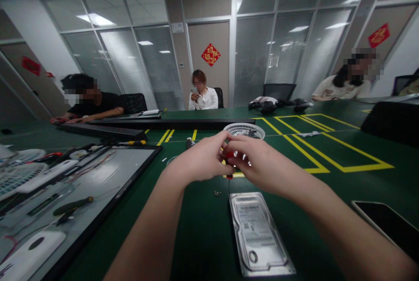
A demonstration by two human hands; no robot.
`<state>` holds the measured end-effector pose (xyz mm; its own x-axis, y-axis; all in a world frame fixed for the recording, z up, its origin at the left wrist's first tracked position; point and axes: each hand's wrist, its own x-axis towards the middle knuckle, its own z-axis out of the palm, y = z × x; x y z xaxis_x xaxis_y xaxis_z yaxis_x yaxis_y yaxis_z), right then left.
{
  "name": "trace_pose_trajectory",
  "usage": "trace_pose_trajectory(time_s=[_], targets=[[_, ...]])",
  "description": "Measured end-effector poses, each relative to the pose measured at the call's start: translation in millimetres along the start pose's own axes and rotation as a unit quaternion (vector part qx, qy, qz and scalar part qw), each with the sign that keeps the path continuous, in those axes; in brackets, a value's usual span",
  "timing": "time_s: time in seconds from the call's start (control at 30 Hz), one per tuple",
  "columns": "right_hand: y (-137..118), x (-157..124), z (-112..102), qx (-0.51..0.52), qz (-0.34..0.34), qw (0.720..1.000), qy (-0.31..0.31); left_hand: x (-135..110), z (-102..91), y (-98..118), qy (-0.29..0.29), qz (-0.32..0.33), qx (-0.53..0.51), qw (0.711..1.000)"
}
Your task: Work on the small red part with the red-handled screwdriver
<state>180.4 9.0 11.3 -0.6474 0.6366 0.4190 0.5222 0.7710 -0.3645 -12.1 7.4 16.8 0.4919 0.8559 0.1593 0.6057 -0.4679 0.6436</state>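
Observation:
My left hand (pixel 206 159) and my right hand (pixel 250 154) meet above the table, fingers curled together. Between their fingertips is a small red-and-black tool (pixel 230 155), perhaps a screwdriver; most of it is hidden by the fingers. Below the hands, a silver hard drive (pixel 255 233) lies flat, its label side up. Several tiny screws (pixel 217 193) sit in a loose group to the left of the drive's far end.
A white plastic basket (pixel 258 129) holding small parts stands beyond my hands. At left lies a large panel (pixel 131 163) with tools and parts on it, including a screwdriver (pixel 72 206). A phone (pixel 386 224) lies at right. Several people sit across the green table (pixel 203 246).

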Motion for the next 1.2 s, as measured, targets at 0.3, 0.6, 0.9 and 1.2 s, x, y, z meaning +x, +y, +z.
trace_pose_trajectory(time_s=[0.3, 0.6, 0.9, 1.2], targets=[[-0.1, -2.4, -1.4, -0.004, 0.008, 1.0, 0.007, -0.1, -0.4, 2.5, 0.006, -0.007, 0.033, 0.999], [1.4, -0.7, 3.1, -0.023, 0.045, 0.998, 0.02, 5.4, 2.1, -3.3, -0.012, -0.011, 0.039, 0.999], [1.3, -2.9, -1.6, -0.012, -0.003, 1.0, 0.004, -1.1, -2.5, 0.2, 0.004, -0.009, 0.082, 0.997], [1.5, -3.4, -2.4, -0.039, 0.037, 0.998, 0.034, 5.1, 1.5, -6.0, -0.015, -0.005, 0.032, 0.999]])
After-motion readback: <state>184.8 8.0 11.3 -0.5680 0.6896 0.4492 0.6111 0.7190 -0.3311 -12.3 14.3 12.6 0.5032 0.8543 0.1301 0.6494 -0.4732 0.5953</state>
